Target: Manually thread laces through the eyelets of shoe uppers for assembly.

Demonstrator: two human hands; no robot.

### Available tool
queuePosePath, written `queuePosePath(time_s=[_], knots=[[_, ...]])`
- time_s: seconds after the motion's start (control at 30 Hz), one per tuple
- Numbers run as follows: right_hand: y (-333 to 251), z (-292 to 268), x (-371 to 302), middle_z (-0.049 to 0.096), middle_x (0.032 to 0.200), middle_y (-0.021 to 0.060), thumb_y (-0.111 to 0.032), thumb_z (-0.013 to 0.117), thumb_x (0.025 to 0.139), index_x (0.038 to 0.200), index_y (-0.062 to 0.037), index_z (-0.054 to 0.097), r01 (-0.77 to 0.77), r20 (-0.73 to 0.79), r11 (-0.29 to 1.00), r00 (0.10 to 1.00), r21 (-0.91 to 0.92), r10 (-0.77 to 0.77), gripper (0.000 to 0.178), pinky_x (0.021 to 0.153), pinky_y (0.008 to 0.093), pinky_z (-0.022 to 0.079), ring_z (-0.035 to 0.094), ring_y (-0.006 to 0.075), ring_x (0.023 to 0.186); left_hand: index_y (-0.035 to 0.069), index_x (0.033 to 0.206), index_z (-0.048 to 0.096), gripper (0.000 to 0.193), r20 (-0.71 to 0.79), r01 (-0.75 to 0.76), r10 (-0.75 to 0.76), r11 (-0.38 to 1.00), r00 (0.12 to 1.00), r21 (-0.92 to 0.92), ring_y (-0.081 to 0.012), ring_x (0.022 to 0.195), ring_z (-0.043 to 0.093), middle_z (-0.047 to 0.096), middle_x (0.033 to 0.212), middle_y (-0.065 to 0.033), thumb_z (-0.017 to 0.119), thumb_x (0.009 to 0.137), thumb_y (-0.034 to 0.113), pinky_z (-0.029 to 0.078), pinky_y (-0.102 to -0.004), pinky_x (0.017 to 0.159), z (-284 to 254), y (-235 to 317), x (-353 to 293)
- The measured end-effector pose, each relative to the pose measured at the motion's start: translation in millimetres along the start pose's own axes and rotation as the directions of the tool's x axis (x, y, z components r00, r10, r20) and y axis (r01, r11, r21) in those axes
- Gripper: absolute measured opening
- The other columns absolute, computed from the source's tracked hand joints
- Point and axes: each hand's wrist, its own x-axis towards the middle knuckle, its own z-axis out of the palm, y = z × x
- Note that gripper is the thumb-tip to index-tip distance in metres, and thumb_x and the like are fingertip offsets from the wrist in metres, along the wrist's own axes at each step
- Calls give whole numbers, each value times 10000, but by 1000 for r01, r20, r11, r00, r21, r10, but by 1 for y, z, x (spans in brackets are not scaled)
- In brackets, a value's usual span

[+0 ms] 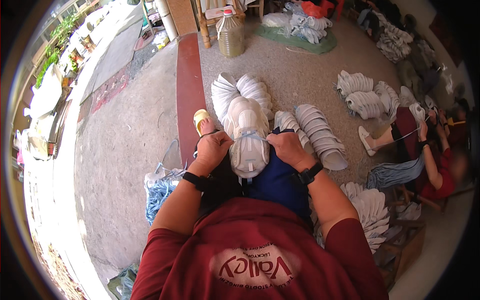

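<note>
A white shoe upper (249,159) rests between my knees, and a pale blue shoelace (248,133) runs across its front. My left hand (215,148) pinches the shoelace at the left side of the shoe. On the opposite side, my right hand (291,148) is closed on the lace's other part, its fingertips close to the shoe's edge. The lace looks stretched between both hands. Beyond the shoe, a fan of stacked white uppers (223,92) lies on the floor.
Stacked uppers (321,135) stand right of my knees, with more uppers (367,210) beside my right elbow. Blue laces (161,197) hang at my left. A red-capped jug (230,35) stands ahead. At right, a seated co-worker (440,170) handles a lace.
</note>
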Motion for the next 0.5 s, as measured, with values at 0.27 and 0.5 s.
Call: queuePosePath(time_s=[0.27, 0.5], knots=[[16, -38, -41, 567, 656, 159, -96, 572, 794, 855, -73, 599, -39, -94, 999, 995, -27, 36, 70, 545, 429, 452, 579, 342, 620, 82, 954, 657, 200, -83, -173, 167, 983, 982, -66, -280, 749, 642, 658, 839, -128, 673, 756, 108, 496, -332, 665, -31, -35, -21], [64, -104, -188, 605, 729, 130, 25, 558, 731, 987, -57, 583, -474, -195, 879, 868, -47, 457, 270, 603, 319, 473, 601, 268, 633, 25, 919, 674, 171, -215, 199, -228, 969, 950, -146, -84, 689, 555, 649, 781, -29, 663, 750, 1, 455, -240, 623, -114, -186, -125]])
